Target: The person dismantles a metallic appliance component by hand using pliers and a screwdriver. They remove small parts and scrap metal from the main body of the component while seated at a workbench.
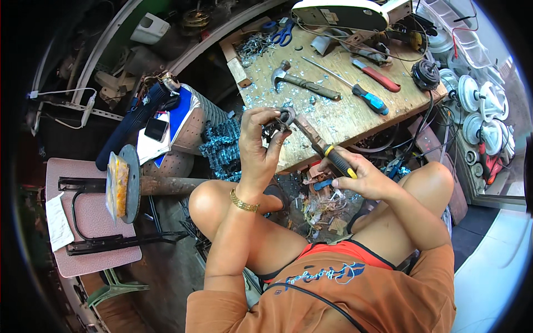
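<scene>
Close to the workbench's near edge, my left hand (259, 139) pinches a small dark ring-shaped metal part (287, 117) between thumb and fingers. My right hand (363, 176) is wrapped round a hand tool with a black-and-yellow handle (339, 161) and a flat, rusty-brown blade. The blade's tip points at the ring-shaped part; whether they touch I cannot tell. Beyond my hands, a claw hammer (308, 86), a screwdriver with a blue-and-black handle (371, 100) and a red-handled utility knife (380, 76) lie on the wooden workbench (338, 123).
Blue scissors (283, 34) lie by a pile of metal bits (255, 49). White plastic reels (469, 94) crowd the right side. Teal shavings (220, 145) heap left of the bench. A phone (156, 129) rests on papers, behind a pink chair seat (83, 191). Scraps litter the floor between my legs.
</scene>
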`<action>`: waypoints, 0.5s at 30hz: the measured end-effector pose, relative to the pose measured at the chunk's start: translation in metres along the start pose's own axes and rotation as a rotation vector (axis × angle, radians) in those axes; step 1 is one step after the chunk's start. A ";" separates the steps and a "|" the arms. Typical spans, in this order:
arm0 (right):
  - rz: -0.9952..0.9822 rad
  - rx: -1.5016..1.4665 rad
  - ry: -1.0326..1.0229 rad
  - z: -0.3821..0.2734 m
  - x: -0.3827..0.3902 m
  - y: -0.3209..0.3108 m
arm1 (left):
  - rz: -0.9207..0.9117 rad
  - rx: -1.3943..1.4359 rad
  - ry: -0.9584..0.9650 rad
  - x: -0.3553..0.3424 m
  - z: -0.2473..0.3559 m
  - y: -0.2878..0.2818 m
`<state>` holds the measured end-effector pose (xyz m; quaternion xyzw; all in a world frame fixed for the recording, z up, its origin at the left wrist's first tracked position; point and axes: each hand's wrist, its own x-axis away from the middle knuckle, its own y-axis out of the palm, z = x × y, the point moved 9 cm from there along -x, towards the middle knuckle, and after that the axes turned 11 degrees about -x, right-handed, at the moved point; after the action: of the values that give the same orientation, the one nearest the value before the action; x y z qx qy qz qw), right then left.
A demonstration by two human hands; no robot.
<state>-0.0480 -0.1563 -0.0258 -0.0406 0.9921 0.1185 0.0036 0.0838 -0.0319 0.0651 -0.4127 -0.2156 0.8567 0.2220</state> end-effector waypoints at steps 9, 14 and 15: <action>-0.005 0.347 -0.166 -0.011 0.001 0.003 | -0.098 0.375 -0.076 -0.009 -0.022 -0.009; -0.069 0.199 -0.060 -0.007 -0.001 0.014 | -0.668 0.841 -0.392 0.014 -0.035 0.044; -0.014 0.269 -0.135 -0.008 0.001 0.009 | -0.737 1.011 -0.489 0.025 -0.030 0.055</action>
<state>-0.0493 -0.1493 -0.0158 -0.0385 0.9962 -0.0130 0.0768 0.0829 -0.0566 0.0022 0.0487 0.0411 0.7893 0.6107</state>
